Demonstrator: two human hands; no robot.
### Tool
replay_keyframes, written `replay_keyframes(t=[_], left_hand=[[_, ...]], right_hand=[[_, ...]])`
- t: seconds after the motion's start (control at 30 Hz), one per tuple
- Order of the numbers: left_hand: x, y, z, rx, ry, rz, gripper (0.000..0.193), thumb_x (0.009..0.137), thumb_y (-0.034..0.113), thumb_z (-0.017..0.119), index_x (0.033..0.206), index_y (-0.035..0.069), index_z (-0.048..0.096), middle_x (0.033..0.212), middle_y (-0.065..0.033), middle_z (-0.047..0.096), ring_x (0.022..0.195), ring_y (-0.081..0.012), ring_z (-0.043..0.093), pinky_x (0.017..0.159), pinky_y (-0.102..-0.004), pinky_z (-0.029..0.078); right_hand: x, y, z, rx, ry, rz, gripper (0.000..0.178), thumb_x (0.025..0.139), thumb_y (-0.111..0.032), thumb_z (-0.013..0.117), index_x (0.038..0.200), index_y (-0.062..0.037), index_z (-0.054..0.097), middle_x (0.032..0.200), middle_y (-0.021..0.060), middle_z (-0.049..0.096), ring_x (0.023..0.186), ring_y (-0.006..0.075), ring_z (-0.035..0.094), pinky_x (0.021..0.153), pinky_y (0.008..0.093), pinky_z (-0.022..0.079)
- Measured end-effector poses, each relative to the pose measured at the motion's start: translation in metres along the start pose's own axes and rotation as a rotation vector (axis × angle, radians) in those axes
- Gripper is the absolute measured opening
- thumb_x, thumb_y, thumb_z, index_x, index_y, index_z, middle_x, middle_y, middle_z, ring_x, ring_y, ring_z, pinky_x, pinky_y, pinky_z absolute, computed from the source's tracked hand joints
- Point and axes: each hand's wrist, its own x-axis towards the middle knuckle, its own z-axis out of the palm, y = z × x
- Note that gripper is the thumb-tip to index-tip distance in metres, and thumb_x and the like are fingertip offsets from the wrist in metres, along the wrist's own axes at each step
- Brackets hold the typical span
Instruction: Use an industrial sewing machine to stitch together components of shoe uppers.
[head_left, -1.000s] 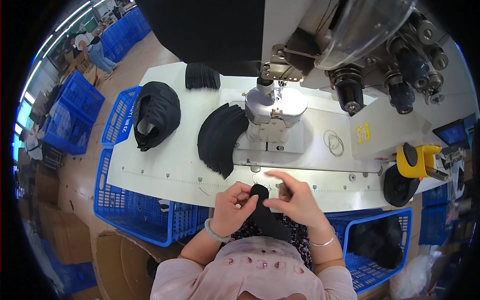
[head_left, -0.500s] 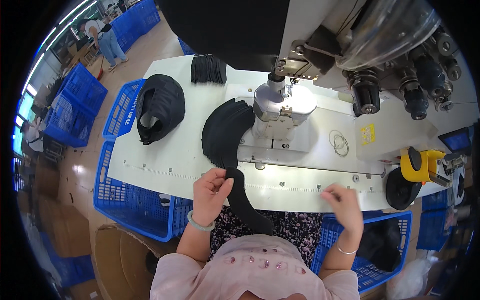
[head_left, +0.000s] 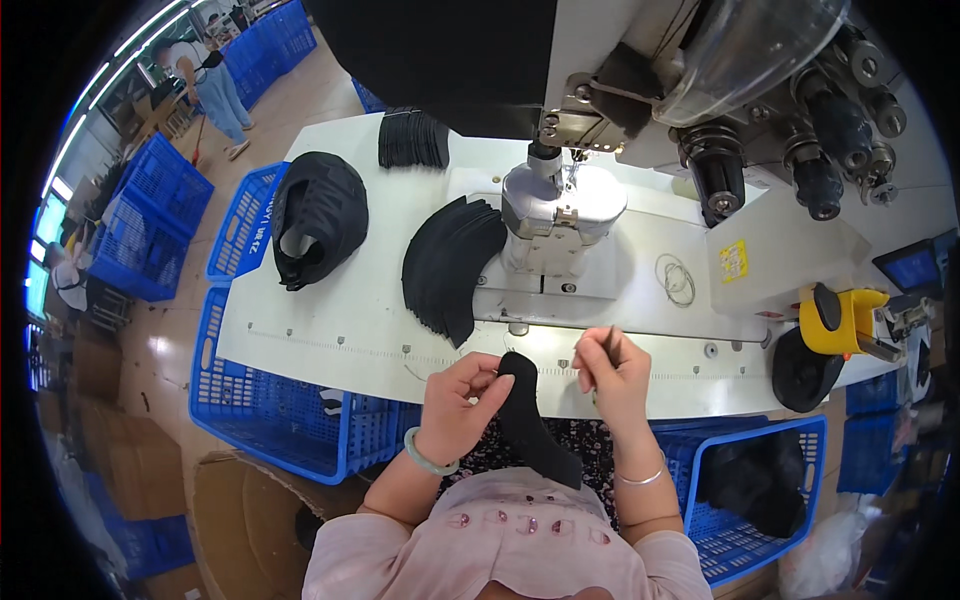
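My left hand [head_left: 462,402] pinches the upper end of a curved black fabric piece [head_left: 535,425]. The strip hangs over the table's front edge, its lower end against my lap. To its right, my right hand [head_left: 615,375] is raised with fingers pinched together. A small dark tip shows at those fingers, too little to name. Beyond my left hand a fanned stack of similar black pieces [head_left: 450,265] lies on the white table [head_left: 330,310]. The sewing machine's post bed [head_left: 560,210] stands just right of that stack.
A black shoe upper [head_left: 320,220] and another black stack [head_left: 413,138] are farther back. Blue baskets [head_left: 345,455] [head_left: 815,480] flank my lap. At the right sit a yellow holder [head_left: 850,320] and a loop of thread [head_left: 675,280]. A person [head_left: 205,85] stands far left.
My left hand has drawn the black piece away from the stack, rightward and toward me. My right hand has come in leftward, close to the piece.
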Motion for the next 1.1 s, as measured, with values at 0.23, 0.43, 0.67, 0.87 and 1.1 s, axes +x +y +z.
replay_keyframes(t=[0.23, 0.43, 0.67, 0.87, 1.1], left_hand=[[0.003, 0.006, 0.001, -0.213, -0.18, -0.157, 0.013, 0.092, 0.002, 0.059, 0.102, -0.006, 0.059, 0.084, -0.0026, 0.068, 0.073, -0.0031, 0.059, 0.064, -0.0172, 0.046], [0.003, 0.007, -0.008, -0.188, -0.206, -0.188, 0.014, 0.092, 0.003, 0.059, 0.103, -0.006, 0.06, 0.084, -0.0034, 0.068, 0.073, -0.0039, 0.06, 0.063, -0.0178, 0.047], [0.007, 0.006, -0.002, -0.189, -0.132, -0.175, 0.012, 0.092, 0.003, 0.059, 0.101, -0.004, 0.061, 0.077, -0.0006, 0.067, 0.067, -0.0018, 0.057, 0.057, -0.0166, 0.043], [0.006, 0.001, 0.0, -0.101, -0.15, -0.178, 0.011, 0.092, 0.004, 0.06, 0.1, -0.004, 0.06, 0.075, 0.0008, 0.065, 0.066, -0.0003, 0.054, 0.056, -0.0161, 0.041], [0.008, 0.004, 0.001, -0.111, -0.157, -0.178, 0.012, 0.092, 0.003, 0.059, 0.1, -0.005, 0.06, 0.078, -0.0004, 0.067, 0.07, -0.0018, 0.058, 0.06, -0.0171, 0.045]], right_hand=[[0.013, -0.013, 0.018, -0.104, -0.356, -0.036, 0.01, 0.09, -0.009, 0.061, 0.085, -0.001, 0.061, 0.072, -0.0019, 0.056, 0.052, 0.0034, 0.044, 0.047, 0.0187, 0.036], [0.031, -0.012, -0.011, 0.17, 0.036, -0.133, 0.014, 0.09, -0.01, 0.063, 0.079, -0.0016, 0.061, 0.063, -0.0009, 0.052, 0.049, 0.0041, 0.042, 0.045, 0.0211, 0.034], [0.006, -0.015, -0.005, -0.197, -0.317, 0.073, 0.008, 0.089, -0.01, 0.063, 0.087, -0.0021, 0.062, 0.066, -0.0004, 0.054, 0.047, 0.0029, 0.041, 0.044, 0.0202, 0.033], [0.008, -0.013, 0.012, -0.374, -0.245, -0.261, 0.006, 0.083, -0.002, 0.067, 0.083, -0.0023, 0.062, 0.074, 0.0027, 0.058, 0.053, 0.006, 0.047, 0.049, 0.0218, 0.037], [0.008, -0.025, 0.007, -0.473, -0.296, -0.408, 0.011, 0.078, 0.002, 0.071, 0.086, -0.001, 0.064, 0.074, 0.0047, 0.058, 0.052, 0.0092, 0.051, 0.047, 0.0232, 0.04]])
